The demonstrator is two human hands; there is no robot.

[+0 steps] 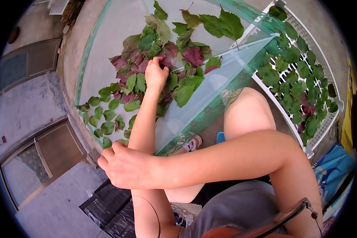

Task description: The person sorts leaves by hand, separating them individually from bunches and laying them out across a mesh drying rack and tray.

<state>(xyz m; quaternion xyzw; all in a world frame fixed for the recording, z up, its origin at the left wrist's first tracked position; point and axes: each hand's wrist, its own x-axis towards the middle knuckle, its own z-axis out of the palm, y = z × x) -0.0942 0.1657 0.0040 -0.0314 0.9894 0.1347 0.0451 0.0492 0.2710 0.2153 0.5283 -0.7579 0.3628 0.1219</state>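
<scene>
My left hand (156, 74) reaches into a pile of green and purple perilla-like leaves (192, 56). Its fingers are curled near the middle of an upturned, translucent food cover (182, 123) with green lace trim, where a thin metal rib (178, 70) meets the hand. Whatever it grips is hidden. Crossing over my left forearm, my right hand (127, 164) is closed at the cover's near left edge. A small green leaf (106, 142) shows just beyond its fingers; what they hold cannot be made out. Smaller leaves (108, 127) lie spread along that side.
To the right, a white plastic crate (324, 137) carries many more leaves, mostly green with a few purple. My bare knee (250, 109) rises between crate and cover. Black plastic (109, 208) lies at lower left, and a blue patterned bag (333, 168) at right.
</scene>
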